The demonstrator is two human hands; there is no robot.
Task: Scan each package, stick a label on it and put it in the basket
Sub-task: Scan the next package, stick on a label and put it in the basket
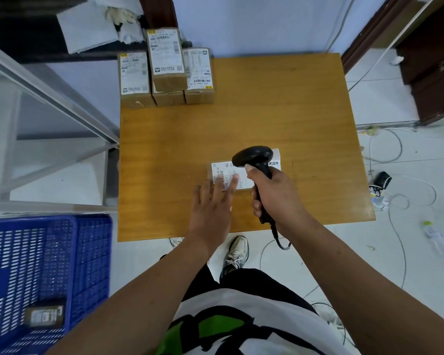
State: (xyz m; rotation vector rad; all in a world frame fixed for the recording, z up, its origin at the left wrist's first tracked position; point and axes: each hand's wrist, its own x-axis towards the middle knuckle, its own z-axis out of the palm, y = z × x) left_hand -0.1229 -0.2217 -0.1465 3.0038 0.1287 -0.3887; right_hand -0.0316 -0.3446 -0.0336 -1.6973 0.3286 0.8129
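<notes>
A small cardboard package (244,181) with a white shipping label lies near the front of the wooden table (292,119). My right hand (274,198) grips the handle of a black barcode scanner (254,157), whose head hangs over the package. My left hand (213,203) lies flat with straight fingers on the package's left end. A white sheet of labels (276,160) peeks out behind the scanner. Several more labelled boxes (166,70) are stacked at the table's back left corner. The blue basket (87,254) stands on the floor at the lower left with one package (44,316) inside.
A metal shelf frame (49,93) runs along the left of the table. Loose cables (395,201) and small debris lie on the tiled floor to the right. The scanner's cord (280,239) hangs off the table's front edge. My shoe (237,254) is below it.
</notes>
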